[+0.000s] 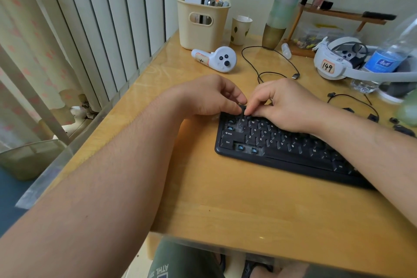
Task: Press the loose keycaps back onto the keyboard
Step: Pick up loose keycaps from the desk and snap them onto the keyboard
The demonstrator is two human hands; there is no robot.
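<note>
1. The keyboard (282,146) is seen lying slantwise on the wooden desk (225,198), from the middle of the frame toward the right edge. Bare blue switch stems are left uncovered at its left end: two in the left column (230,125) and two in the bottom row (247,149) beside the Ctrl key.

2. The left hand (209,97) and the right hand (284,106) are brought together over the keyboard's upper-left corner. Their fingertips are curled in narrowly and meet on what appears to be a small dark keycap (243,108); whether it is pinched or only pressed cannot be told, as it is mostly hidden.

3. The step in hand is judged to be the seating of that cap on the top row.

4. Several loose keycaps (399,128) are scattered on the desk at the right edge of the frame, well apart from the hands.

5. Risks are judged as follows:
   - If the cap is pressed while tilted or off its stem, the stem could be bent or the cap jammed crooked.
   - With the view blocked by both hands, a wrong slot or orientation could be missed.
   - The right forearm lies across the keys, so seated caps might be nudged.
   - Loose caps near the desk's edge could be swept off by an arm.
</note>
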